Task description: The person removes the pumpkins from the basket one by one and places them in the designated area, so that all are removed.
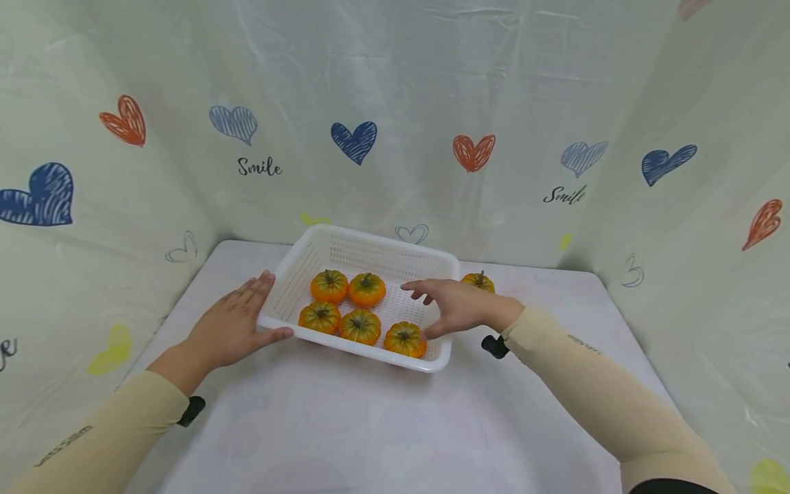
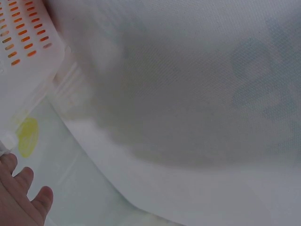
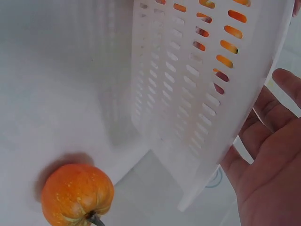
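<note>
Several small orange-and-green pumpkins [image 1: 360,326] sit in a white plastic basket [image 1: 345,348], two behind and the others along its front wall. My left hand [image 1: 231,326] rests at the basket's left end, fingers straight along the rim and thumb by the front corner. Over the right end reaches my right hand [image 1: 459,305], its fingers loosely bent above the inside. Its thumb tip overlaps the front right pumpkin [image 1: 404,339] in the head view; nothing is gripped. Another pumpkin [image 3: 77,194] stands on the table outside the basket's right end, partly hidden behind my right hand in the head view.
The basket stands toward the back of a white-covered table [image 1: 345,425]. A pale curtain [image 1: 407,82] printed with hearts rises behind the table and along both sides. Dark wrist straps [image 1: 192,411] sit at both sleeve ends.
</note>
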`<state>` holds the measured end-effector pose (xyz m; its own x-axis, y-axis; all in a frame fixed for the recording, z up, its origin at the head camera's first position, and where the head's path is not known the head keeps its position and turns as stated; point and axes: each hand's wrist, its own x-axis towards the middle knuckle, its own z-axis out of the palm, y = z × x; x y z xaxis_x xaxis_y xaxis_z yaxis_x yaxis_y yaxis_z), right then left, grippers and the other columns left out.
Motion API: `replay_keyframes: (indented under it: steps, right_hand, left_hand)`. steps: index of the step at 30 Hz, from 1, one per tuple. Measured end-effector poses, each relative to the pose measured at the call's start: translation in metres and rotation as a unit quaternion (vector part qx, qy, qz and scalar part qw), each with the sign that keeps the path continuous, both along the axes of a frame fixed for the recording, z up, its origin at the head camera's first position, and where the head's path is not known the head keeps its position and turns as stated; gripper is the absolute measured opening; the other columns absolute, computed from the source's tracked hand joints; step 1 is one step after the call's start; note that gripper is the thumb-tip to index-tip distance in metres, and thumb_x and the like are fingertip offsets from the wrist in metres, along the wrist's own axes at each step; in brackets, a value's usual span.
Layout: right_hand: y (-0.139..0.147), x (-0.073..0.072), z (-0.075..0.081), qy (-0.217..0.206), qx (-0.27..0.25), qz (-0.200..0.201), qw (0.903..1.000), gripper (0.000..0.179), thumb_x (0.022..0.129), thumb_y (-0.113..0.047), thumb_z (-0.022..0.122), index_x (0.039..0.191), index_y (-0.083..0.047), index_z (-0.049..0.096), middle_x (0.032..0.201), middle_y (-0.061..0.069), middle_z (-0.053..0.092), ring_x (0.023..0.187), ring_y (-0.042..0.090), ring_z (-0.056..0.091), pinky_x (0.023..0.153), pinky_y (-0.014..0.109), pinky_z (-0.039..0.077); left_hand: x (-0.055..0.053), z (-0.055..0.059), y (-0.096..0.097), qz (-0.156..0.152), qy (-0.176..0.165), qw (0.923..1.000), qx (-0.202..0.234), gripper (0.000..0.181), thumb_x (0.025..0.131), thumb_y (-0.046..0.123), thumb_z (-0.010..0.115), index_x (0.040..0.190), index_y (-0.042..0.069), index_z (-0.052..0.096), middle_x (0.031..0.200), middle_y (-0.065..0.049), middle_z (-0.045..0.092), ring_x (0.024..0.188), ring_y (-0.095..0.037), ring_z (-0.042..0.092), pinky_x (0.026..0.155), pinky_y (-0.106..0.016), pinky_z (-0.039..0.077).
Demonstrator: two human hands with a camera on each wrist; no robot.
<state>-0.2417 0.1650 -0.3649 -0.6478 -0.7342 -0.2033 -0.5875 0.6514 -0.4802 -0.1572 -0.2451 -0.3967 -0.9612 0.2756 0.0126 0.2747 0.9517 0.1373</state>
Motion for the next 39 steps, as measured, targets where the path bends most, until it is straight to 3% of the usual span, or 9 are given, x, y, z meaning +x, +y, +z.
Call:
replay_keyframes:
  steps: [7,16,25,31,39]
  right_hand:
    - [-0.007,0.001,-0.004,0.003,0.035,0.029,0.9989,0.084,0.08,-0.035,0.084,0.151,-0.022,0.042,0.142,-0.005,0.052,0.123,0.021,0.054,0.097,0.035,0.047]
    - [-0.017,0.0,-0.009,-0.002,0.076,0.036,0.9965,0.086,0.076,-0.037,0.087,0.15,-0.021,0.045,0.133,0.006,0.061,0.12,0.024,0.056,0.098,0.04,0.048]
    - [-0.024,0.003,-0.013,0.021,0.138,0.038,0.9895,0.082,0.074,-0.038,0.087,0.147,-0.023,0.051,0.128,-0.002,0.064,0.106,0.013,0.059,0.089,0.033,0.05]
    - [-0.03,0.003,-0.013,0.013,0.154,0.035,0.9874,0.082,0.074,-0.037,0.088,0.146,-0.024,0.052,0.126,-0.004,0.064,0.093,0.01,0.06,0.083,0.029,0.051]
    - [-0.034,0.002,-0.014,0.013,0.169,0.035,0.9849,0.078,0.075,-0.037,0.089,0.144,-0.023,0.054,0.122,-0.007,0.065,0.101,0.011,0.059,0.09,0.031,0.049]
  left_hand:
    - [0.0,0.0,0.0,0.0,0.001,1.0,0.0,0.118,0.085,0.079,0.05,0.156,-0.007,0.011,0.161,-0.026,0.016,0.145,-0.046,0.021,0.116,-0.059,0.02]
    - [-0.001,0.0,-0.001,0.0,0.002,1.0,0.002,0.117,0.086,0.077,0.052,0.156,-0.006,0.011,0.161,-0.025,0.016,0.145,-0.046,0.02,0.116,-0.06,0.019]
    - [-0.001,-0.002,-0.001,0.0,0.003,1.0,0.0,0.118,0.085,0.079,0.05,0.157,-0.006,0.01,0.162,-0.025,0.015,0.145,-0.046,0.02,0.116,-0.06,0.019]
    - [-0.001,-0.002,-0.001,0.002,0.002,1.0,0.001,0.118,0.085,0.079,0.05,0.157,-0.005,0.01,0.162,-0.025,0.015,0.145,-0.046,0.02,0.116,-0.06,0.019]
    - [0.0,0.0,0.0,0.001,0.002,1.0,0.001,0.117,0.085,0.078,0.051,0.157,-0.005,0.01,0.162,-0.024,0.015,0.145,-0.046,0.02,0.116,-0.059,0.019]
